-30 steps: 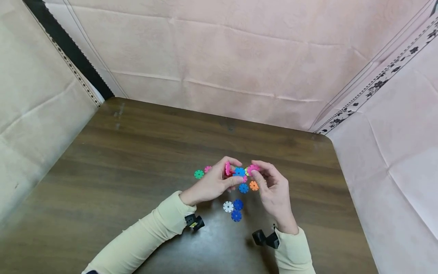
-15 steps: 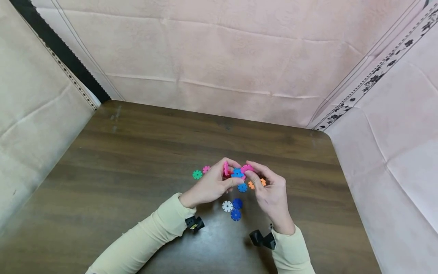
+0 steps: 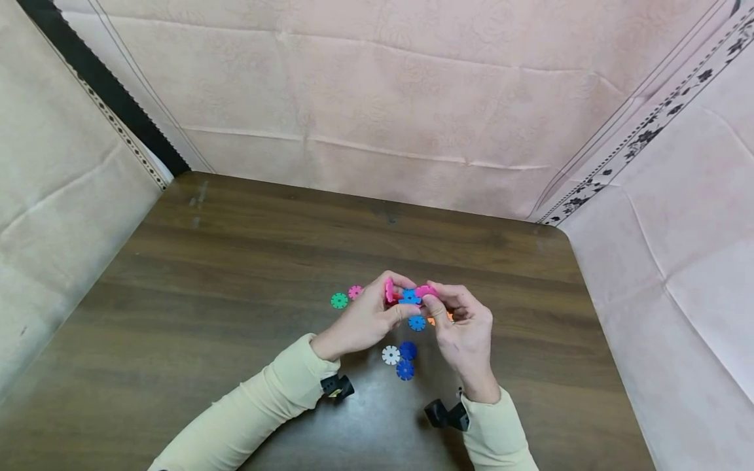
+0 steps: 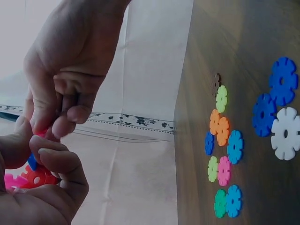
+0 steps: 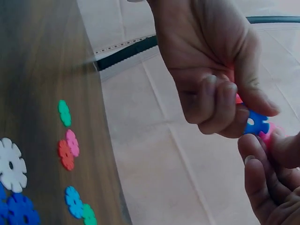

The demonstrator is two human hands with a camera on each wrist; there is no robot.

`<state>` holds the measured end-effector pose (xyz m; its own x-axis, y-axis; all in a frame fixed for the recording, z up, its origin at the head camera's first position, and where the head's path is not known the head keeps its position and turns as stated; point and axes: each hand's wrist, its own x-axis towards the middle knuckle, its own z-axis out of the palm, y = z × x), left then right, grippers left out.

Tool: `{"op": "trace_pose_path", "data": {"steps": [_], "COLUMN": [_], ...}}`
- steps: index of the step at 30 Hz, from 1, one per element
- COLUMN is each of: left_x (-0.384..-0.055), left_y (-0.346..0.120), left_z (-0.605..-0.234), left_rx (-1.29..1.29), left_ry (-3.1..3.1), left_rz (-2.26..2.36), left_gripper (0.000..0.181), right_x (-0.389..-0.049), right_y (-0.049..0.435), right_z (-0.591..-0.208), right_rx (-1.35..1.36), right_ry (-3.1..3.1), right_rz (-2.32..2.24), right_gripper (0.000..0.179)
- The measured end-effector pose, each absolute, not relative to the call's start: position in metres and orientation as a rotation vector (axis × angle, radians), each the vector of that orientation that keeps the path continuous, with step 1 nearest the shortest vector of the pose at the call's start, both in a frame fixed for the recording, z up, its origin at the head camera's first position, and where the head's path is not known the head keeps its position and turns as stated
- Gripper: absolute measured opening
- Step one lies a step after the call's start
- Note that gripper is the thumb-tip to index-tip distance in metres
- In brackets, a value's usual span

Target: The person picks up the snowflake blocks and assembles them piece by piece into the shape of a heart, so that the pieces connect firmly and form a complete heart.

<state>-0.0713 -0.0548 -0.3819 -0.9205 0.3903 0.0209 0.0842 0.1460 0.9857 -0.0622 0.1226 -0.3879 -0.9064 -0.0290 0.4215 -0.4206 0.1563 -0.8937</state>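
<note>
L hand pinches blue disc, R hand pinches pink disc; prob. light, stiff, best held edgewise.

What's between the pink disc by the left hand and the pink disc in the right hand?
In the head view, a blue disc lies between the left pink disc and the right pink disc, with a bit of red showing too.
</note>
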Motion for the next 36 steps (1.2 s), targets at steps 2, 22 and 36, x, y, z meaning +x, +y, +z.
{"op": "trace_pose_path", "data": {"steps": [2,22,36], "left_x": [-0.071,-0.066,-0.069], "left_y": [-0.054,-0.045,-0.050], "left_z": [-0.382,-0.384,-0.383], "left_rx": [0.466,0.444,0.411], "left_ry": [2.181,2.142,2.088], "left_rz": [1.865,2.013,2.013], "left_gripper": [0.041,0.042,0.039], "right_x": [-0.064,-0.068,-0.067], "right_y": [0.122,0.116,0.119], "right_z": [-0.394,-0.396,-0.403], "right_rx": [0.411,0.467,0.431], "right_ry": [-2.100,-1.733,-1.895], "right_rz": [1.820,1.980,1.982], "right_gripper": [0.022,0.013,0.018]}}
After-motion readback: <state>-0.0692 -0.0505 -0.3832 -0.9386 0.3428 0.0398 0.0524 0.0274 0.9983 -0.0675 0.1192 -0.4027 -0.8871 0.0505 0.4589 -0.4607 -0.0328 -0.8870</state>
